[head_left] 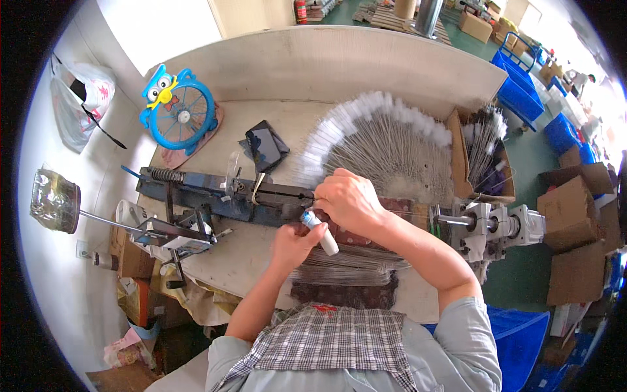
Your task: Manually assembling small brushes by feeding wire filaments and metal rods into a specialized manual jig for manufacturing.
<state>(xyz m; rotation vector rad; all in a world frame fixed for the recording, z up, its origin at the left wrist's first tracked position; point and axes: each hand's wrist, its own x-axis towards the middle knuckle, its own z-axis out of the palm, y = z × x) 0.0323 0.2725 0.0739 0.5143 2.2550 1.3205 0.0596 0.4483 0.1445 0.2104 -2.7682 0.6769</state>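
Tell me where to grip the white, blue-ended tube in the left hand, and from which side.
Probably the tube's white end, pinched across its sides from the lower right: it juts free past the left hand, while the blue end lies close to the right hand. The slim, rounded, slanted body favours closing across its length.

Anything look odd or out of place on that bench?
One thing stands out: the blue cartoon-faced, wheel-shaped object at the far left of the bench, toy-like among the dark metal rig and spread white-tipped wires. I see no clear spill or damage.
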